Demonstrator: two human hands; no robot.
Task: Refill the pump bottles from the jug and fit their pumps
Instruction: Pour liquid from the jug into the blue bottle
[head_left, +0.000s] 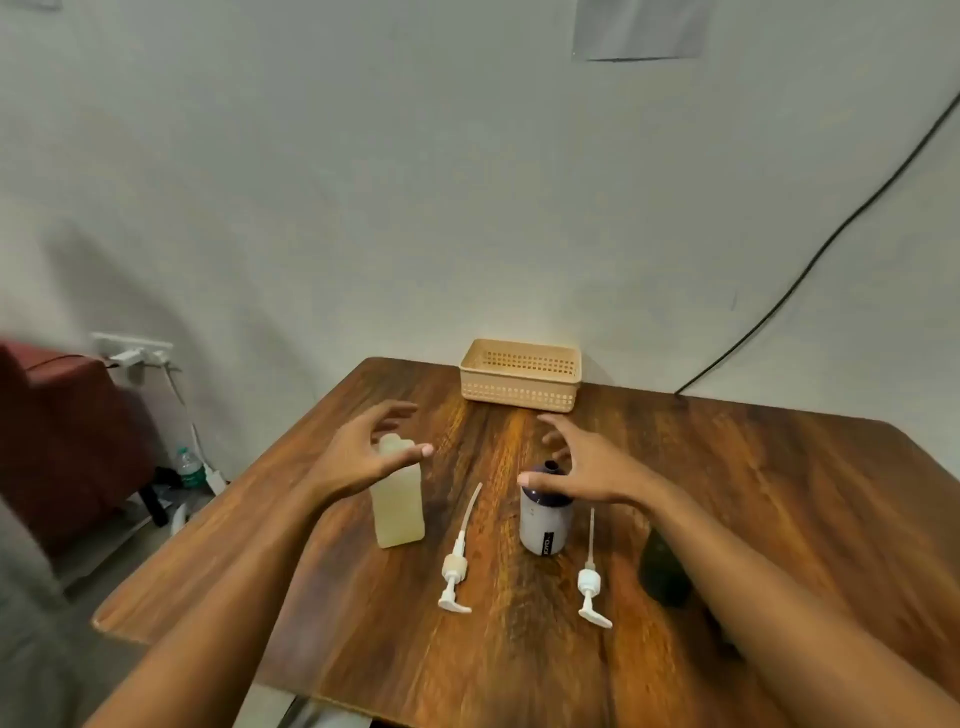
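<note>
— Two hands over one brown wooden worktop, and nothing gripped. What worries you, biggest thing first?

— Start with the translucent rectangular plastic jug of pale yellow liquid, standing left of centre. The left hand hangs around its top with fingers spread open, not yet closed on it. I cannot see a cap there. If it is uncapped, a quick snatch could slop liquid onto the wood.

— And to the right?

— One white round bottle with a dark purple shoulder, neck open. The right hand hovers over it, fingers splayed, holding nothing. That neck looks narrow, so a pour from a wide jug may run down the side unless the bottle is steadied.

— Is there another bottle?

— Near the right forearm lies a dark blurred shape; I cannot tell what it is.

— The small pieces?

— Two white plastic pumps with long dip tubes lie nearer: the left pump beside the jug, the right pump just beside the bottle. A sweeping forearm could knock either one away, and they may get swapped.
</note>
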